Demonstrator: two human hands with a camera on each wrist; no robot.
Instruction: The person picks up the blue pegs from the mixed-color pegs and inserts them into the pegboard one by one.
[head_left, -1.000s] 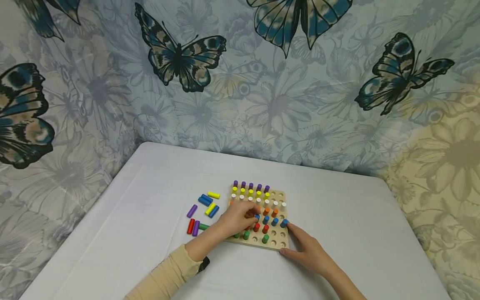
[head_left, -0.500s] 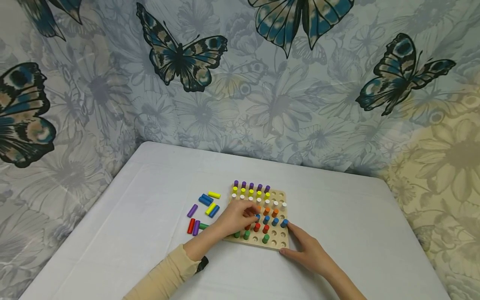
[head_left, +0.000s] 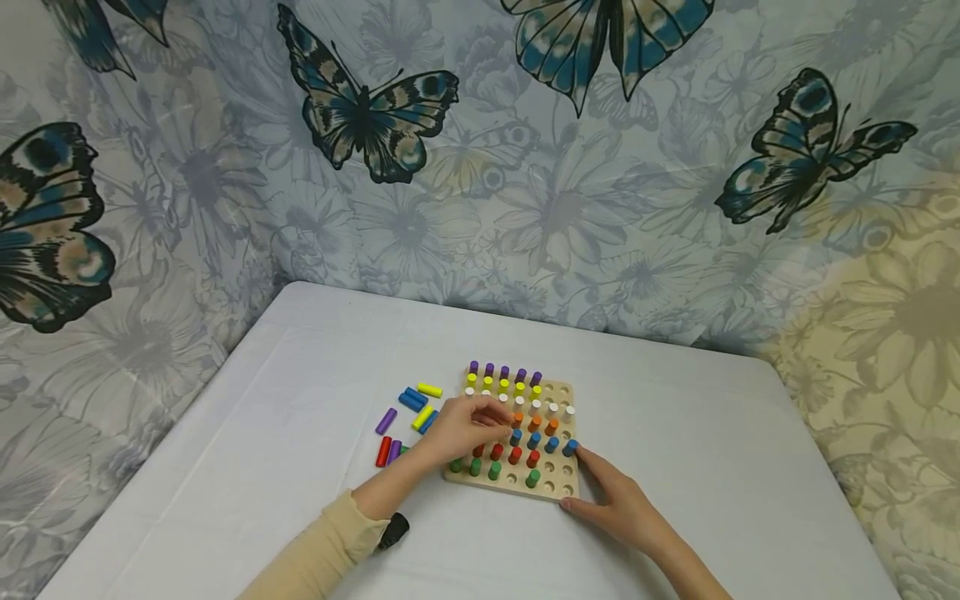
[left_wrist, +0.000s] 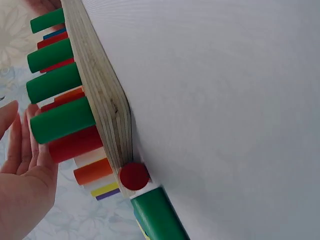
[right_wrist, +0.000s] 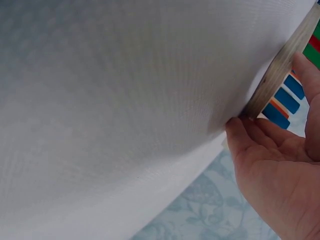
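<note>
Mostly upright: coloured pegs stand on a wooden board between two hands

Leftmost on the white-covered surface (head_left: 675,483), loose cylindrical pegs lie on their sides. A purple peg (head_left: 386,421) slants from near left to far right; a red peg (head_left: 384,452) points almost straight away, with another purple peg (head_left: 394,452) beside it. Farther back, a yellow peg (head_left: 430,390) lies nearly crosswise, its right end slightly nearer, close to two blue pegs (head_left: 412,402) set side by side.

Next, past a beige sleeve (head_left: 330,537), the left hand (head_left: 467,429) hovers over the board's left part; its thumb stands apart from its fingers, the tips just beside an upright blue peg (head_left: 516,437). Contact there cannot be told.

Under that hand lies the flat, pale wooden board (head_left: 527,492), its near edge angling slightly nearer toward the right. Its pegs stand vertically in crosswise colour rows, from purple at the far edge to green at the near one.

Rightmost, the right hand (head_left: 618,504) grips the near right corner, thumb on the near edge, fingers against the right side.
</note>
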